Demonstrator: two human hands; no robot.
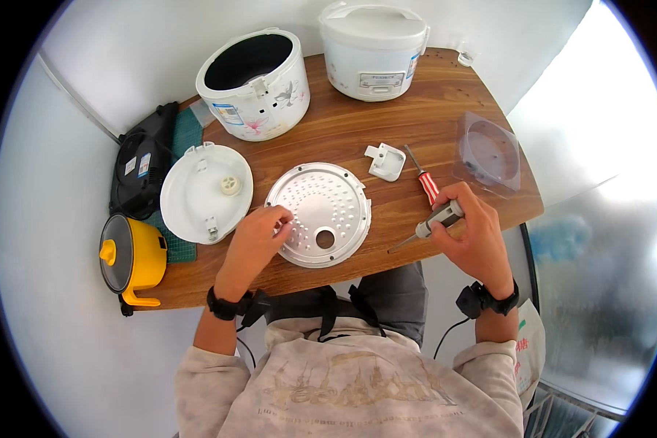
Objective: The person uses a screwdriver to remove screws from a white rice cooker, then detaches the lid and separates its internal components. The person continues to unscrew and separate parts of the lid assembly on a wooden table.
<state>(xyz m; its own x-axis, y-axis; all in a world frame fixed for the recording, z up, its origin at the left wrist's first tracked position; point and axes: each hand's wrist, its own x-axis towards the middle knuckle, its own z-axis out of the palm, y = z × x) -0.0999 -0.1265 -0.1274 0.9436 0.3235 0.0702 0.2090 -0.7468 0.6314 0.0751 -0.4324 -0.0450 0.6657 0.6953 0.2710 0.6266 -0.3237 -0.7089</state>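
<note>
My right hand [476,237] is closed around the grey handle of a screwdriver [439,220]. Its shaft points left, and the tip is apart from the metal disc. At the left edge of that round silver disc [317,196], dotted with raised bumps and cut by one round hole, is my left hand [259,235]. Its fingers are curled together over the rim, and whatever they pinch is too small to make out. Between the hands and the back lies a second screwdriver [428,184] with a red-and-white striped handle, beside a small white plastic part [386,161].
Left of the disc lies a white oval lid [190,191]. Behind stand an open rice cooker body [266,120] and a lidded rice cooker [376,55]. A clear plastic tray [482,162] sits at right. A yellow pot [148,255] and a black case [142,164] edge the left.
</note>
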